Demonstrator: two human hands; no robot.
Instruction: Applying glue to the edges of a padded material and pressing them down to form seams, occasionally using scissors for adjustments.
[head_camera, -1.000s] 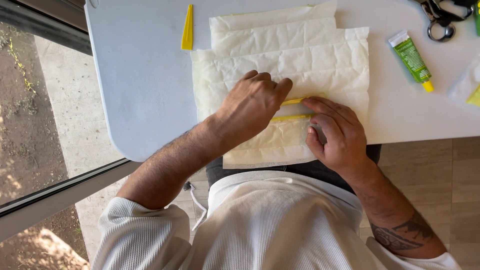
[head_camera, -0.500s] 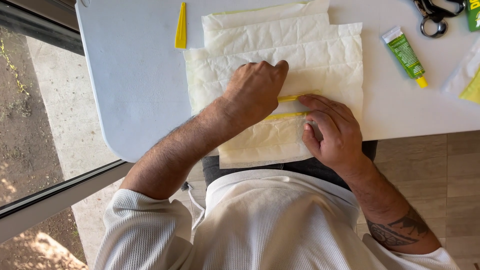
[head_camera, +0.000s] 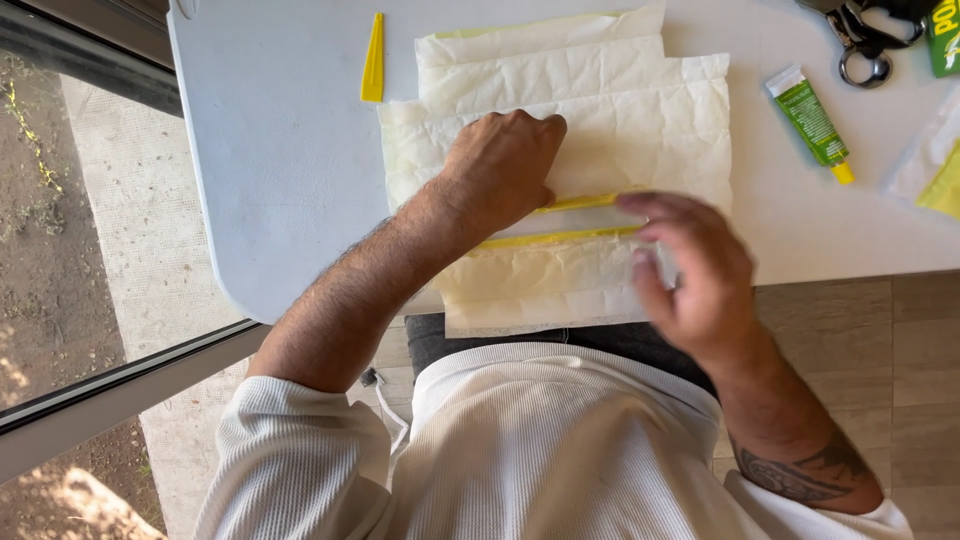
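A crinkled cream paper sheet (head_camera: 640, 130), folded in layers, lies on the white table (head_camera: 280, 150). Two thin yellow strips (head_camera: 585, 203) run across its lower half. My left hand (head_camera: 500, 170) rests flat on the paper, fingers curled down, pressing just left of the strips. My right hand (head_camera: 695, 270) hovers at the right end of the strips, blurred, fingers spread and bent; whether it touches the paper is unclear. It holds nothing that I can see.
A yellow plastic wedge tool (head_camera: 373, 58) lies at the table's back left. A green glue tube (head_camera: 812, 122) with yellow cap sits right of the paper. Scissors (head_camera: 862, 40) and a clear packet (head_camera: 930, 160) lie at the right. A window frame (head_camera: 110, 390) runs at left.
My right hand has lifted and shifted right and toward me, away from the strips. My left hand stays pressed on the paper.
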